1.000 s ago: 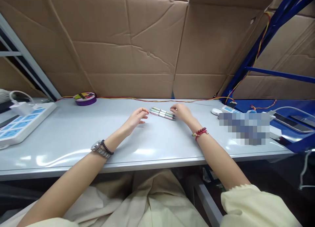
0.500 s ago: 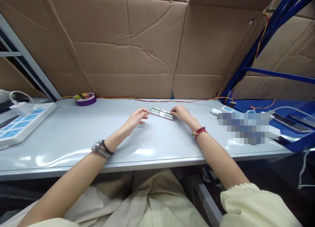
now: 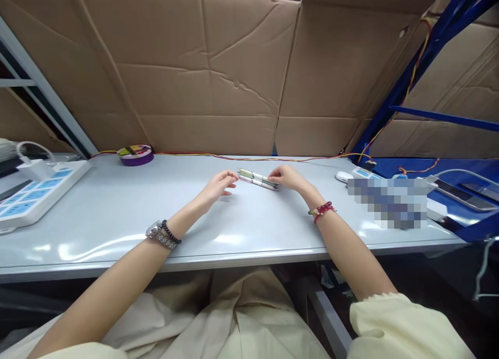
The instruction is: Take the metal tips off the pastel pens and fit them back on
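Observation:
Several slim pens (image 3: 255, 180) with white and greenish barrels lie side by side on the white table (image 3: 156, 208), slanting down to the right. My right hand (image 3: 286, 177), with a red beaded bracelet, is closed at their right end, its fingertips pinching the back pen; the exact grip is partly hidden. Close to the pens' left tips is my left hand (image 3: 218, 187), palm inward, fingers loosely curved and apart, holding nothing. A watch and a dark beaded bracelet circle the left wrist.
A purple round box (image 3: 135, 155) sits at the back left. On the far left is a power strip (image 3: 44, 193) with a charger plugged in. At right lie a white mouse (image 3: 344, 176), a blurred-out object (image 3: 390, 200) and a phone (image 3: 463, 194). Cardboard (image 3: 195, 78) walls the back.
The pens have come closer together; the back one moved in against the others with my right hand. My left hand has stayed nearly still.

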Available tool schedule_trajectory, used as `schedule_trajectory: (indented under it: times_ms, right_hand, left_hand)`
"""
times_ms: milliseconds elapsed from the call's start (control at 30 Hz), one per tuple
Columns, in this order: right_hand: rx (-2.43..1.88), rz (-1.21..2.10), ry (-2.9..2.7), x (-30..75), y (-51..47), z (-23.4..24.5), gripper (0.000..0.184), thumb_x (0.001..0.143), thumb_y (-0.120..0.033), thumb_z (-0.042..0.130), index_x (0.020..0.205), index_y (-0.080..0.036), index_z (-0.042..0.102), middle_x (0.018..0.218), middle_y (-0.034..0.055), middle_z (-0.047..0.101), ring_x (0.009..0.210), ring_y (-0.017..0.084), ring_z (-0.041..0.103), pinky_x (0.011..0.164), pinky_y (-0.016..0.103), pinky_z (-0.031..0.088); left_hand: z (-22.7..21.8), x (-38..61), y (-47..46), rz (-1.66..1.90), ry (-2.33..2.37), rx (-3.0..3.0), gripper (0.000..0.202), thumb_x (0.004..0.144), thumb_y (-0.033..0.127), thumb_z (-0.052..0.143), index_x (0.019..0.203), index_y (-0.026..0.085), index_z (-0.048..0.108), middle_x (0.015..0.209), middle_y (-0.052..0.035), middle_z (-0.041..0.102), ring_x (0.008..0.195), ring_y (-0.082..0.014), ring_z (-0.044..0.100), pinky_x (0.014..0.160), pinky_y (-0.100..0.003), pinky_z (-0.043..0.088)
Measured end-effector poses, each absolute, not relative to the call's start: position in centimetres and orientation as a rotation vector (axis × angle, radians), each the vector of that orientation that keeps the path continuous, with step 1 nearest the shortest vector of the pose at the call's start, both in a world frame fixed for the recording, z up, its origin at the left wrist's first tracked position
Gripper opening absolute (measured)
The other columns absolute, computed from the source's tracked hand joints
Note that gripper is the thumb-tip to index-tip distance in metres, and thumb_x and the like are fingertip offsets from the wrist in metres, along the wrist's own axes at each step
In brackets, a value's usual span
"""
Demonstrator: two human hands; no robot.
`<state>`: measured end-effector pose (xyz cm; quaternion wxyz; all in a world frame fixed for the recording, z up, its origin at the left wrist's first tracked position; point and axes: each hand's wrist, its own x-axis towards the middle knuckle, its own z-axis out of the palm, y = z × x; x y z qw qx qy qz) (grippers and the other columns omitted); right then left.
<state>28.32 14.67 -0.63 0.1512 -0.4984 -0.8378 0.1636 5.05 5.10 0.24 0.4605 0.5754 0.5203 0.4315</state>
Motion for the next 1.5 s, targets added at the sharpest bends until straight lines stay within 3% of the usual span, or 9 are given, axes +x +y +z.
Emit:
schedule_trajectory:
  times_ms: [300, 500, 633, 800, 967, 1067, 1200, 1367, 1500]
  right_hand:
    - [-1.468, 0.358, -2.341, 28.5, 14.8, -0.8, 0.04, 0.089, -0.041, 0.04, 0.07, -0.016, 0.063, 0.062, 0.0019, 0.058, 0.057, 0.015, 0.05, 0.057, 0.026, 0.036]
    - [-1.436, 0.262, -2.3, 27.5, 14.5, -1.1, 0.042, 0.095, -0.039, 0.027, 0.103, -0.015, 0.062, 0.099, 0.01, 0.065, 0.091, 0.021, 0.059, 0.078, 0.029, 0.043]
    - [-1.375, 0.191, -2.334, 25.3, 13.7, -2.7, 0.054, 0.095, -0.043, 0.025, 0.138, -0.012, 0.032, 0.143, 0.0149, 0.035, 0.131, 0.025, 0.032, 0.103, 0.036, 0.028]
    - [-1.261, 0.253, -2.577, 23.8, 13.1, -4.3, 0.072, 0.086, -0.059, 0.039, 0.142, -0.015, 0.028, 0.147, 0.0158, 0.029, 0.135, 0.031, 0.024, 0.108, 0.049, 0.017]
    - [-1.019, 0.315, -2.75, 23.3, 11.5, -4.0, 0.078, 0.085, -0.065, 0.034, 0.145, -0.016, 0.021, 0.15, 0.0144, 0.021, 0.138, 0.029, 0.019, 0.11, 0.052, 0.012]
    - [-0.839, 0.332, -2.801, 21.9, 9.9, -4.0, 0.067, 0.087, -0.06, 0.035, 0.143, -0.023, 0.027, 0.149, 0.0085, 0.027, 0.137, 0.025, 0.023, 0.111, 0.05, 0.012]
    - [-0.707, 0.339, -2.795, 20.3, 8.6, -4.0, 0.048, 0.092, -0.048, 0.037, 0.134, -0.026, 0.041, 0.14, 0.0042, 0.044, 0.13, 0.022, 0.036, 0.11, 0.046, 0.018]
    - [-0.81, 0.301, -2.648, 21.5, 9.7, -2.5, 0.046, 0.095, -0.04, 0.032, 0.133, -0.016, 0.041, 0.135, 0.0117, 0.048, 0.121, 0.022, 0.045, 0.102, 0.037, 0.033]
    - [-0.988, 0.299, -2.574, 24.4, 11.1, -1.1, 0.047, 0.096, -0.04, 0.026, 0.132, -0.015, 0.044, 0.132, 0.0137, 0.051, 0.12, 0.025, 0.046, 0.099, 0.039, 0.036]
  left_hand:
    - [0.4, 5.2, 4.9, 1.05, 1.275, 1.43, 0.022, 0.073, 0.043, 0.051, 0.079, 0.022, 0.053, 0.106, -0.002, 0.055, 0.099, -0.021, 0.053, 0.076, -0.03, 0.042]
    - [0.3, 5.1, 4.9, 1.045, 1.277, 1.462, 0.023, 0.073, 0.044, 0.05, 0.079, 0.021, 0.052, 0.107, -0.0029, 0.055, 0.097, -0.0205, 0.054, 0.075, -0.03, 0.043]
    - [0.0, 5.1, 5.2, 1.056, 1.295, 1.508, 0.023, 0.074, 0.043, 0.047, 0.08, 0.022, 0.051, 0.103, -0.0027, 0.056, 0.095, -0.0202, 0.055, 0.073, -0.029, 0.044]
    - [-0.9, 5.0, 5.5, 1.083, 1.374, 1.696, 0.019, 0.078, 0.038, 0.042, 0.08, 0.021, 0.051, 0.094, -0.0037, 0.057, 0.094, -0.0224, 0.054, 0.08, -0.035, 0.044]
    - [-1.8, 5.2, 5.2, 1.111, 1.518, 1.999, 0.018, 0.077, 0.031, 0.05, 0.091, 0.022, 0.057, 0.11, -0.0069, 0.054, 0.113, -0.0283, 0.04, 0.101, -0.045, 0.025]
    - [-2.0, 5.5, 4.8, 1.065, 1.539, 2.138, 0.033, 0.082, 0.036, 0.048, 0.113, 0.024, 0.054, 0.124, -0.0068, 0.052, 0.12, -0.0283, 0.036, 0.103, -0.046, 0.022]
    - [-1.8, 5.7, 4.6, 1.05, 1.555, 2.244, 0.047, 0.091, 0.044, 0.032, 0.135, 0.026, 0.036, 0.138, -0.0052, 0.043, 0.128, -0.0249, 0.032, 0.105, -0.043, 0.017]
    - [-1.5, 5.0, 5.1, 1.014, 1.576, 2.307, 0.05, 0.093, 0.046, 0.025, 0.137, 0.024, 0.032, 0.14, -0.0072, 0.039, 0.129, -0.0239, 0.03, 0.105, -0.04, 0.019]
    - [-1.5, 4.2, 5.4, 0.787, 1.489, 2.408, 0.057, 0.083, 0.056, 0.046, 0.132, 0.028, 0.042, 0.137, -0.0076, 0.043, 0.126, -0.0276, 0.035, 0.104, -0.042, 0.023]
